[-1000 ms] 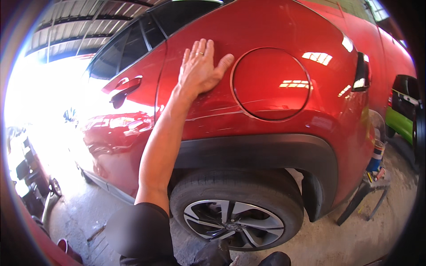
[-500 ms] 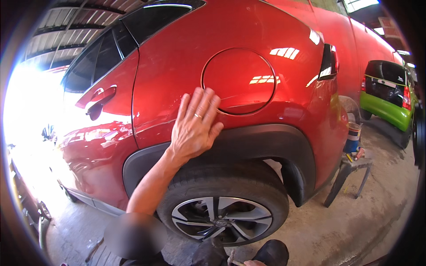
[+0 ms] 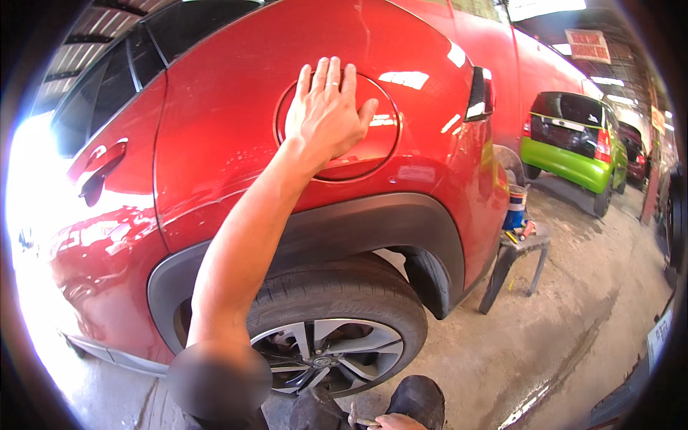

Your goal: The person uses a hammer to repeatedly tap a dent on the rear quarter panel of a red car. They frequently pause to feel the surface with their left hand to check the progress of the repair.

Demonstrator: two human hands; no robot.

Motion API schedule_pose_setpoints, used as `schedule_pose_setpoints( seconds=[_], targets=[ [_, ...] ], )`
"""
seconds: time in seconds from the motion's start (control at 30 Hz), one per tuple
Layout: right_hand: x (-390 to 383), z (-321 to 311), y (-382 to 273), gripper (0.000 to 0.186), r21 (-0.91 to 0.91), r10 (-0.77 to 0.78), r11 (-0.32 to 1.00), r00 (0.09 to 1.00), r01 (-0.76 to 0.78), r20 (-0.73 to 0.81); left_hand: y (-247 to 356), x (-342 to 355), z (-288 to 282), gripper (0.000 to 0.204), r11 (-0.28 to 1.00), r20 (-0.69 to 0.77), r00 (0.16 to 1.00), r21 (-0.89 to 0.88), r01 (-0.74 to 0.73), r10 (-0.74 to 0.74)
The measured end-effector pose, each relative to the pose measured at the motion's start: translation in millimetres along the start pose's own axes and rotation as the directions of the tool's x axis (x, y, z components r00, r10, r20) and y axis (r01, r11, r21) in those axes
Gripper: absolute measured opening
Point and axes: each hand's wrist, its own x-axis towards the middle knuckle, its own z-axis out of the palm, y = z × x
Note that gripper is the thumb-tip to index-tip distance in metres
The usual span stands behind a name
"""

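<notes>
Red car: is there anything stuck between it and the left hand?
Nothing visible stands between the left hand and the red car. The hand is over the round fuel flap, palm side toward it. What's under the palm is hidden.

Left hand now over the round fuel flap, up from its lower-left edge.

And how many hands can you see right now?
2: the left hand over the red car's round fuel flap, and the right hand, partly cut off below, apparently holding a slim tool.
</notes>
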Motion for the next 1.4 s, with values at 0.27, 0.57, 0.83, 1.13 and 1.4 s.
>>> schedule_pose_setpoints(
  seconds=[0.27, 0.57, 0.83, 1.13, 1.4],
  targets=[
    [-1.6, -9.7, -7.4, 0.039, 0.019, -0.032, 0.999, 0.999, 0.032, -0.014, 24.1, -58.7, -17.3, 0.074, 0.985, -0.001, 0.992, -0.121, -0.126, 0.127],
    [28.8, 32.8, 23.1, 0.042, -0.083, 0.059, 0.995, 0.998, -0.059, 0.004, -31.5, -145.6, -55.2, 0.084, 0.997, 0.101, 0.994, -0.068, 0.047, -0.040],
    [25.6, 27.1, 24.9, 0.043, 0.017, 0.080, 0.996, 0.994, -0.082, 0.078, -109.0, -207.3, -79.9, 0.082, 0.909, -0.044, 0.922, 0.156, 0.387, -0.385],
    [33.8, 33.1, 45.8, 0.041, 0.030, -0.022, 0.999, 0.999, 0.023, -0.041, -77.4, -156.9, -68.5, 0.085, 0.966, -0.001, 0.975, 0.134, 0.222, -0.224],
    [31.0, 59.3, 45.2, 0.035, -0.131, -0.428, 0.879, 0.638, 0.459, -0.641, -71.5, -136.8, -56.7, 0.086, 0.994, 0.021, 0.997, 0.074, 0.076, -0.078]
  ],
)
